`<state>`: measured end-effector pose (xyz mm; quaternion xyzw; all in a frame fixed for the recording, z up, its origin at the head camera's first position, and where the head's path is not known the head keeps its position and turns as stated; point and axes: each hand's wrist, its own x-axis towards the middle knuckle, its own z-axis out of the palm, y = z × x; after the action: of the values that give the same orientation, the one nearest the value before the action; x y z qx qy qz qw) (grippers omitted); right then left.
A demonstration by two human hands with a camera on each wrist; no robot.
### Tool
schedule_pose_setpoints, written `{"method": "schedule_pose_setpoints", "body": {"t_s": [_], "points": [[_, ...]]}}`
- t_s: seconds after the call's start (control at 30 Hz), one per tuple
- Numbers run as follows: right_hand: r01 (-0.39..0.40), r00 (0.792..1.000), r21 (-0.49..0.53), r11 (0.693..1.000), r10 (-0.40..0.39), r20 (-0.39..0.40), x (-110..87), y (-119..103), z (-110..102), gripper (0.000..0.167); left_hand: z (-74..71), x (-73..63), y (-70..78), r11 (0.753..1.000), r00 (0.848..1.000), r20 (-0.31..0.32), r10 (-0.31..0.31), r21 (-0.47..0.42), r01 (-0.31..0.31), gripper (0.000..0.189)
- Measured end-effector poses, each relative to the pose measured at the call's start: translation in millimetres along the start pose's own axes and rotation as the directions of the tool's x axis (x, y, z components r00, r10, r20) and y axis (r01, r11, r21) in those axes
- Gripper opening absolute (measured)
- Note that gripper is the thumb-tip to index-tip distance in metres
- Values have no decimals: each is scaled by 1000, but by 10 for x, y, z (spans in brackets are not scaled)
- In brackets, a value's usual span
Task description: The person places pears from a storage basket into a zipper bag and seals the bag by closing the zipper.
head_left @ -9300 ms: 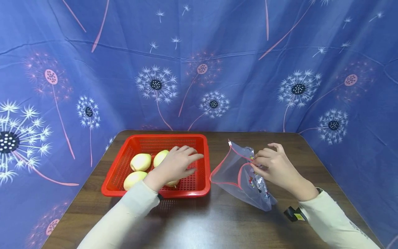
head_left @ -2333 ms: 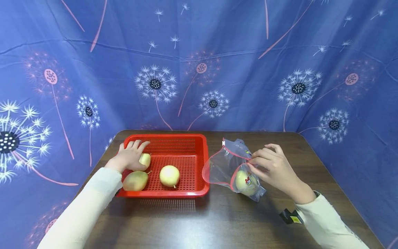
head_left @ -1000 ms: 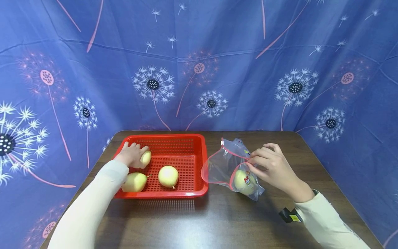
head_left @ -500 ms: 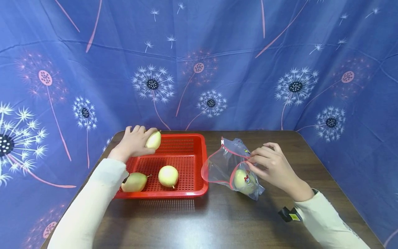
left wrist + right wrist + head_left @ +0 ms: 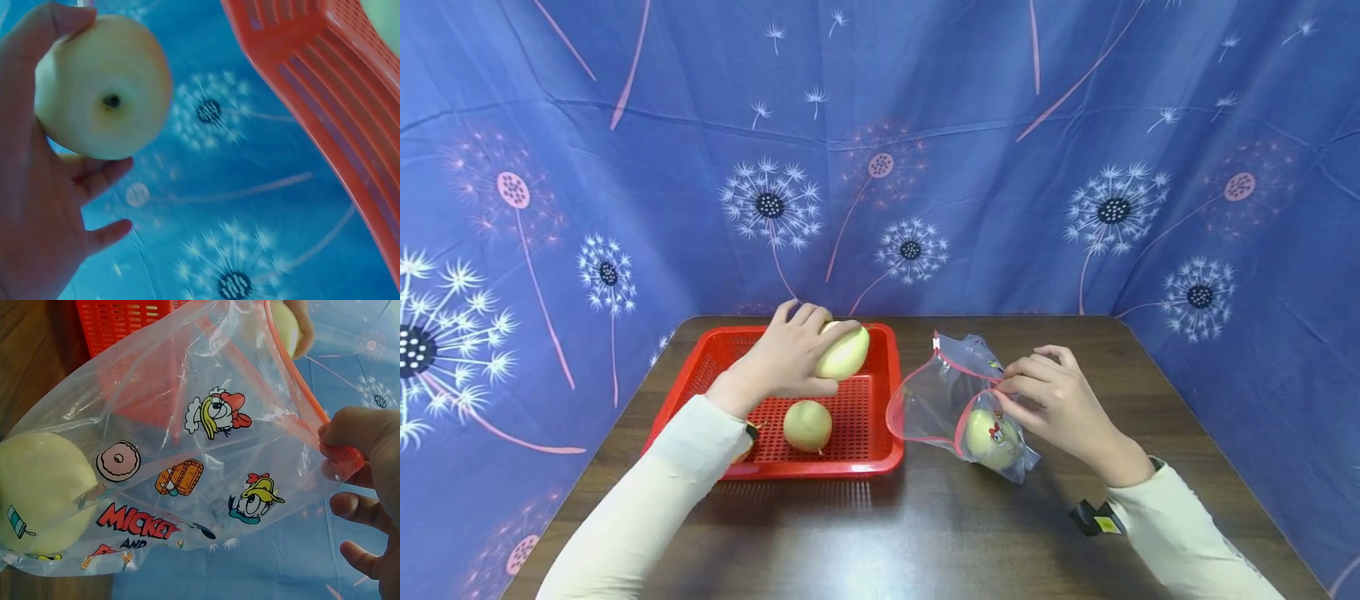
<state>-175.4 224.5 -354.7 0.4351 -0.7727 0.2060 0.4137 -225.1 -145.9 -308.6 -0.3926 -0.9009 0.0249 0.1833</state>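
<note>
My left hand [image 5: 790,354] holds a pale yellow pear [image 5: 844,350] between thumb and fingers, above the right half of the red basket [image 5: 880,454]. In the left wrist view the pear [image 5: 106,87] shows its dark blossom end. My right hand [image 5: 1052,404] pinches the red rim of a clear zip bag [image 5: 925,408], whose mouth gapes toward the basket. Inside the bag lies another pear [image 5: 44,494], behind printed cartoon figures. One pear [image 5: 807,426] rests in the basket; a further pear [image 5: 743,454] is mostly hidden by my left wrist.
The basket and bag stand side by side on a brown wooden table [image 5: 880,542]. A white slider [image 5: 936,342] sits at the bag's upper corner. Blue cloth [image 5: 985,167] with dandelion prints hangs behind and at both sides.
A pear has come to lie in the bag since the oldest frame. My left hand has since lifted another pear from the basket's left side and carried it right. The right hand keeps its hold.
</note>
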Motion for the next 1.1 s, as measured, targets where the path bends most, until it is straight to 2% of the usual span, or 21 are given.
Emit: {"method": "schedule_pose_setpoints", "body": {"t_s": [0.1,0.23,0.3,0.4,0.57,0.8,1.0,1.1], "points": [[0,1000,4,1000,0,-2,-6,-5,10,41,14,43,150,995,991,-86,103,-2,-104,72],[1,1000,10,1000,-1,-1,4,-9,14,40,66,112,359,974,956,-192,223,1,-227,69],[2,1000,11,1000,-2,-1,12,-9,13,40,105,150,456,963,941,-213,262,-4,-269,69],[4,1000,11,1000,-4,-3,21,-9,9,40,170,205,586,954,935,-205,289,-18,-298,69],[5,1000,8,1000,-5,6,22,-13,7,41,295,284,750,963,948,-181,262,-17,-269,70],[9,1000,10,1000,-9,11,26,-27,11,41,463,365,900,977,965,-153,214,15,-214,74],[19,1000,5,1000,-19,15,44,-35,7,40,457,403,925,993,989,-85,122,8,-122,75],[13,999,12,1000,-13,30,39,-38,9,41,413,425,914,996,995,-48,86,-1,-87,75]]}}
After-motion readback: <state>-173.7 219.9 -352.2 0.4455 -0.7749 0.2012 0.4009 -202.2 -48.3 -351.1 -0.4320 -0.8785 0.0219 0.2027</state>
